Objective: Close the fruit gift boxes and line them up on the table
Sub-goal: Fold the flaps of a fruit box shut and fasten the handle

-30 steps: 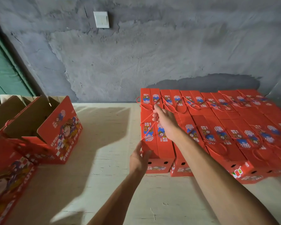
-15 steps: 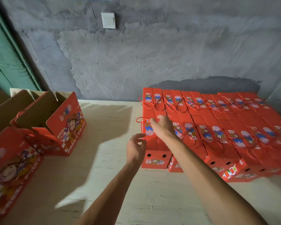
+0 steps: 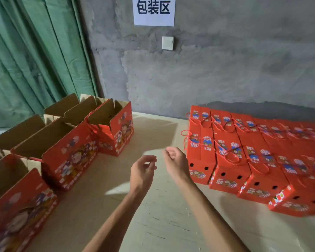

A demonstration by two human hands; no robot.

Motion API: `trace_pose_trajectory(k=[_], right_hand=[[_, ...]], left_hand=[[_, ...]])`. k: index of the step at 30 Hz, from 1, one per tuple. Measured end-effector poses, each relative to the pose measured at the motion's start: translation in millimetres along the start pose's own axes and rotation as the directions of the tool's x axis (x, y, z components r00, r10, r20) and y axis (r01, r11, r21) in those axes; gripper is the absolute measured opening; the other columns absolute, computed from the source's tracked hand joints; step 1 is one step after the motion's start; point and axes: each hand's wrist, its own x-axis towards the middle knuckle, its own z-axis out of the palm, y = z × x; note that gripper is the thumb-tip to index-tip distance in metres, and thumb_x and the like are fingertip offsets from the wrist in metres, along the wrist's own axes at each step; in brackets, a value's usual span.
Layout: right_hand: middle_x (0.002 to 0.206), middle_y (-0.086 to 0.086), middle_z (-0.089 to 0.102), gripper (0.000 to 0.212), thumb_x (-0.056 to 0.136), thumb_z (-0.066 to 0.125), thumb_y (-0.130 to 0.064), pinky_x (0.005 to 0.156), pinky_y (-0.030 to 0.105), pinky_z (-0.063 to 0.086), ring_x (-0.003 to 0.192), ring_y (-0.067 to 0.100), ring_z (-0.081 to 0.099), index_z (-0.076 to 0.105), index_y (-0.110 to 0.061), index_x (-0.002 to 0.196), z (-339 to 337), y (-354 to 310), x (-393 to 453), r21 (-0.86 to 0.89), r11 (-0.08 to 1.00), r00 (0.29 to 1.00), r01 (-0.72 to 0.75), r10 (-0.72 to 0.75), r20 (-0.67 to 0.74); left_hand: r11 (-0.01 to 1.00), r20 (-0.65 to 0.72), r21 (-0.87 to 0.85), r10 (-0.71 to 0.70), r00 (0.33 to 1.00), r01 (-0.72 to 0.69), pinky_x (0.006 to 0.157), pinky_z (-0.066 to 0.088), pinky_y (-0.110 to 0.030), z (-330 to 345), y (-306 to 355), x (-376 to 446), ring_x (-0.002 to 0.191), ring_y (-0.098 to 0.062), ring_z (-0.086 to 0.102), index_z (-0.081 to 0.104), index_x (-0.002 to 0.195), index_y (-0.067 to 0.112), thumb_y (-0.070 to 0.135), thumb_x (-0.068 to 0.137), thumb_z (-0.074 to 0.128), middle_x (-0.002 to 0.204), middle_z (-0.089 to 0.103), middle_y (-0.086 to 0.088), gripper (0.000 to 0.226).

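Two empty hands, left hand and right hand, fingers loosely curled, hover between closed boxes and open boxes, whose raised flaps could snag a hasty reach.

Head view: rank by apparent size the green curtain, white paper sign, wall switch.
1. green curtain, by far the largest.
2. white paper sign.
3. wall switch, smallest.
Sign and switch share the wall, so their order is fair.

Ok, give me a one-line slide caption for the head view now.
Both hands, left and right, hover empty between open gift boxes and lined-up closed boxes.
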Motion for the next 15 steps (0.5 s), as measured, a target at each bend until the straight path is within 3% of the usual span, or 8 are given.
trace_pose_trajectory(k=[7,15], right_hand=[[0.113,-0.003,0.072,0.029,0.097,0.061,-0.038,0.074,0.016,0.043,0.093,0.006,0.063,0.069,-0.019,0.117,64.8,-16.4,-35.6,0.003,1.000,0.994,0.022,-0.022,0.110],[0.099,-0.010,0.068,0.027,0.096,0.064,-0.041,0.079,0.019,0.045,0.090,0.005,0.064,0.070,-0.022,0.113,145.6,-49.0,-21.0,-0.004,1.000,0.997,0.024,-0.024,0.071]], left_hand=[[0.999,-0.119,0.031,-0.027,0.993,0.031,0.070,0.061,-0.038,-85.5,-13.3,-22.9,0.072,-0.012,0.074,0.075,0.095,0.018,0.002,0.092,0.062,0.091,0.077,0.005,0.021],[0.999,-0.099,-0.005,-0.036,0.994,0.036,0.075,0.062,-0.039,-146.8,-34.0,29.5,0.073,-0.013,0.074,0.076,0.097,0.020,0.003,0.094,0.060,0.090,0.077,0.007,0.023]])
